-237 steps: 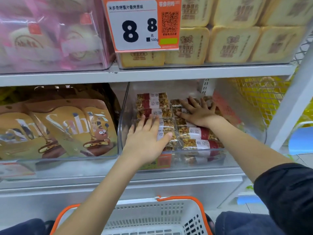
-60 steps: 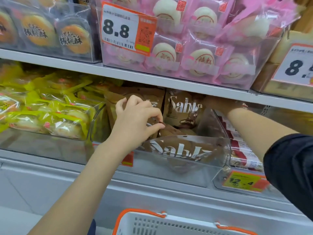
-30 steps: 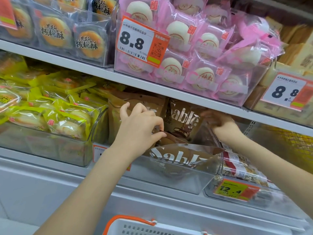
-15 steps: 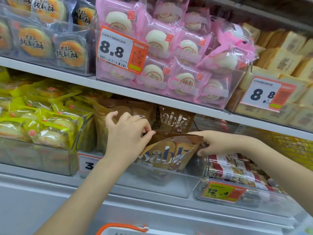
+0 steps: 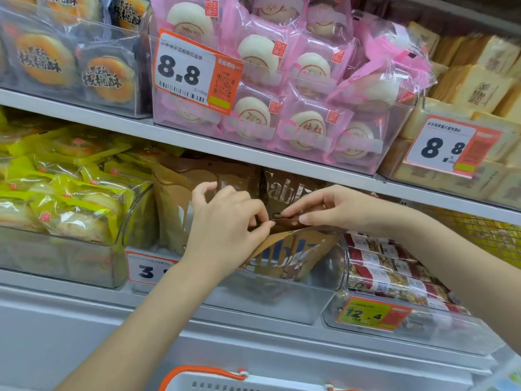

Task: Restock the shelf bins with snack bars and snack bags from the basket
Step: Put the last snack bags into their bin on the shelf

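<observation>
In a clear plastic bin [image 5: 270, 303], both hands [image 5: 225, 221] pinch a glossy brown bag [image 5: 293, 249]

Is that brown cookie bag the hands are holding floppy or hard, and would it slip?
Probably floppy: the brown bag bends along its top edge where the left hand and right hand pinch it. It looks light, since fingertips alone hold it up. Its shiny surface may be a bit slippery, and it leans in the clear bin, so it could flop over.

- The right hand [image 5: 335, 210] now pinches the top edge of the brown Sable bag [image 5: 293, 249], close beside the left hand [image 5: 228, 224].
- That bag stands more upright in its clear bin [image 5: 267, 303].
</observation>
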The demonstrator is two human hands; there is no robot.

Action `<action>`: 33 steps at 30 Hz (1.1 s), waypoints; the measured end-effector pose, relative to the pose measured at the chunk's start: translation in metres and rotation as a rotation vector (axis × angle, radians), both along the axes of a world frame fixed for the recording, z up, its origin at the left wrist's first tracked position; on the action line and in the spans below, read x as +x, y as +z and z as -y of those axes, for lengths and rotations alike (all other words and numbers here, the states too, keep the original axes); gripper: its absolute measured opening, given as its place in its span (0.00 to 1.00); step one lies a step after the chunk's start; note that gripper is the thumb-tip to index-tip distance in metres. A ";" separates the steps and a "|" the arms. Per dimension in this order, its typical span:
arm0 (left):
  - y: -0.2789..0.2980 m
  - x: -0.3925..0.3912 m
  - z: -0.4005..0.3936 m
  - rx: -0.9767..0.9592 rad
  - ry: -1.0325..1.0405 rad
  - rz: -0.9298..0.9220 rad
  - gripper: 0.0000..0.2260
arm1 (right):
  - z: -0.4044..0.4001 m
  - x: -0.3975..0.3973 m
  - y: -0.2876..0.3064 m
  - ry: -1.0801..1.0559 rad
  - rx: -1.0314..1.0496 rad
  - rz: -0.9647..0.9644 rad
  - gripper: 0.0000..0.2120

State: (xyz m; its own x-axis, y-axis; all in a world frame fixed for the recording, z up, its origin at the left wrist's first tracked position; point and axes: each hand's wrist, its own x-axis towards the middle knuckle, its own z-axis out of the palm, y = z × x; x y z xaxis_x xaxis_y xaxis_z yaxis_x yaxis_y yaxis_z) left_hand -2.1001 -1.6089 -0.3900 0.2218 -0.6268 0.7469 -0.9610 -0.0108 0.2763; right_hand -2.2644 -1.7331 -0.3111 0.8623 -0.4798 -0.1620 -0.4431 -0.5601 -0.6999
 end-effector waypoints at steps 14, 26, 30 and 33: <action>0.012 -0.010 -0.018 0.126 -0.290 0.082 0.20 | 0.025 0.002 -0.005 -0.129 -0.438 -0.340 0.13; 0.011 -0.003 -0.023 0.421 -0.490 -0.321 0.08 | 0.066 0.031 -0.031 -0.481 -0.889 -0.248 0.13; 0.019 0.001 -0.032 0.567 -0.613 -0.445 0.06 | 0.066 0.028 -0.033 -0.417 -0.795 -0.253 0.07; 0.024 0.008 -0.033 0.525 -0.620 -0.541 0.06 | 0.048 0.014 -0.024 -0.253 -0.528 -0.215 0.10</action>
